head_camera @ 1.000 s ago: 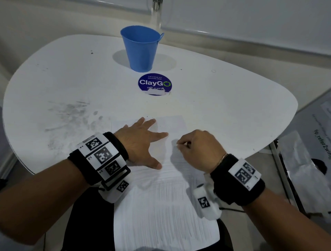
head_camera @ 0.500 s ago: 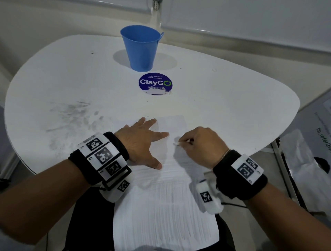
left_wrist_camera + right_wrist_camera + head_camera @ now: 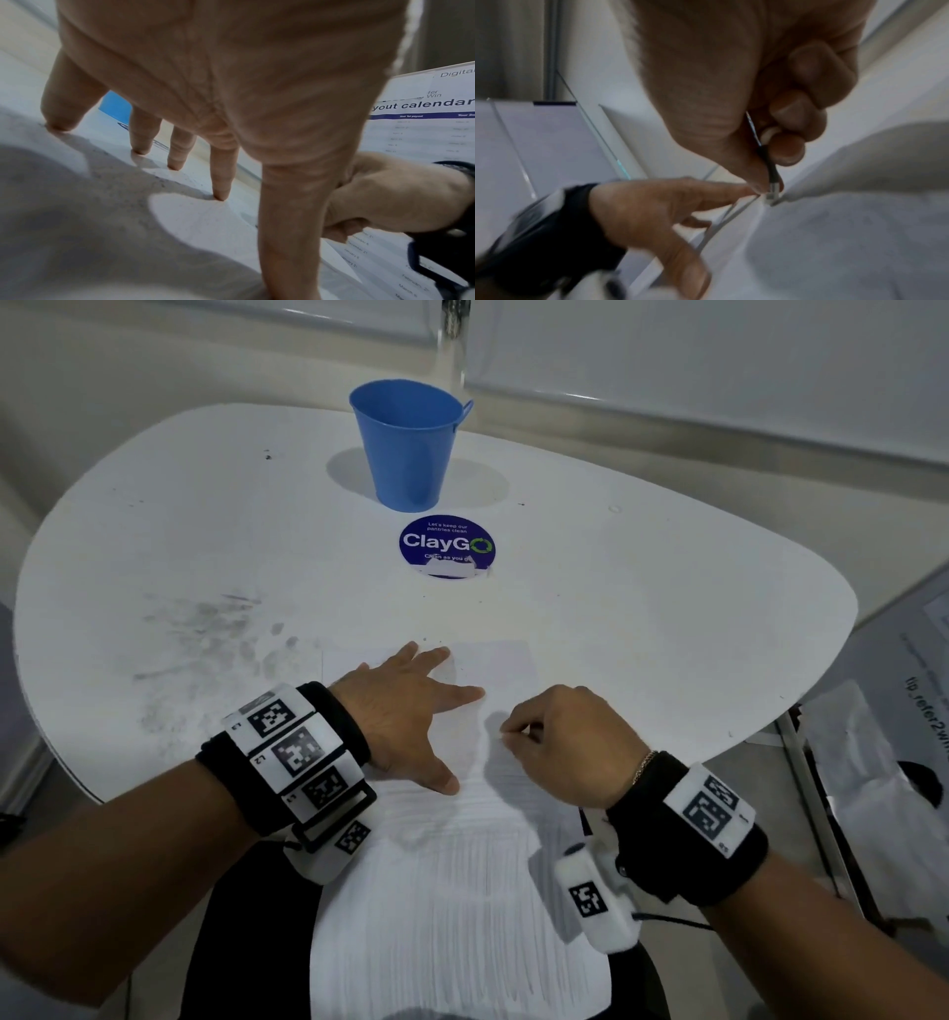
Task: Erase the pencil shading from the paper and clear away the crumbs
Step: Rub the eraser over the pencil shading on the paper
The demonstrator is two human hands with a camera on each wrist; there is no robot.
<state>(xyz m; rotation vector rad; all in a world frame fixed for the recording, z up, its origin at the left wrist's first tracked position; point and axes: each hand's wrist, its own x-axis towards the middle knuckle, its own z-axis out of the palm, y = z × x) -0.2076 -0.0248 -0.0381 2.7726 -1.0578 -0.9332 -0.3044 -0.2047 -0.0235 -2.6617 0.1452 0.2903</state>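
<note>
A white paper [image 3: 462,891] with faint vertical pencil shading lies on the white table [image 3: 667,634] and hangs over its near edge. My left hand [image 3: 411,716] presses flat on the paper's upper left, fingers spread [image 3: 221,182]. My right hand [image 3: 560,742] is just right of it, fingers curled. It pinches a small eraser [image 3: 772,182] with a dark sleeve, and the eraser's pale tip touches the paper [image 3: 834,243]. In the head view the fingers hide the eraser. I cannot make out any crumbs on the sheet.
A blue metal bucket [image 3: 411,444] stands at the table's far middle, with a round ClayGo sticker [image 3: 447,546] in front of it. Grey smudges [image 3: 205,634] mark the table to the left. Printed sheets [image 3: 924,685] lie off the table to the right.
My right hand has slid slightly toward me along the paper with the eraser. My left hand stays in place on the sheet.
</note>
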